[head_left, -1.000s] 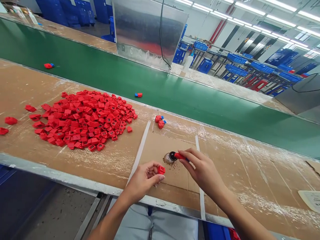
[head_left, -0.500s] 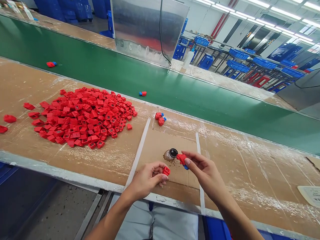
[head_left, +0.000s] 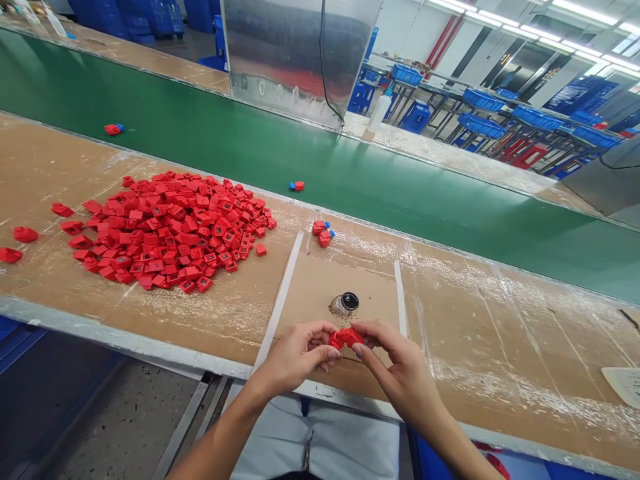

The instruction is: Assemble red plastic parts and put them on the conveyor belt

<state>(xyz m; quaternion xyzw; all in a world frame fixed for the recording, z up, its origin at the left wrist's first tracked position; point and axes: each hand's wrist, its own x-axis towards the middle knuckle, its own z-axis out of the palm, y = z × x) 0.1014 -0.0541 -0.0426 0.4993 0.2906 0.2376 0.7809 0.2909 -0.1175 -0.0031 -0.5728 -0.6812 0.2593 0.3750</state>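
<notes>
**Bringing my left hand (head_left: 295, 357) and right hand (head_left: 395, 363) together on the red plastic pieces (head_left: 346, 338)**

Looking down from my head camera, I'm seeing my right hand moving away from the small jar (head_left: 346, 303) and over to my left, so both hands are now meeting low over the near edge of the bench. My fingers are pinching the red plastic pieces from both sides, and my hands are almost touching around them. I can't tell whether the pieces are joined, because my fingers are covering part of them.

The small jar with its black top is standing alone just ahead of my hands, on a cardboard sheet (head_left: 360, 280) between two white tape strips (head_left: 401, 300). Beyond it, a small cluster of red and blue parts (head_left: 323, 233) is sitting near the far edge of the cardboard. To my left, a heap of red pieces (head_left: 170, 230) is spreading across the bench, with a few strays lying off its left side. Past the bench, a green conveyor belt (head_left: 200, 140) is carrying two red-and-blue parts (head_left: 297, 186), and a metal panel (head_left: 295, 47) is standing at its far side.
</notes>
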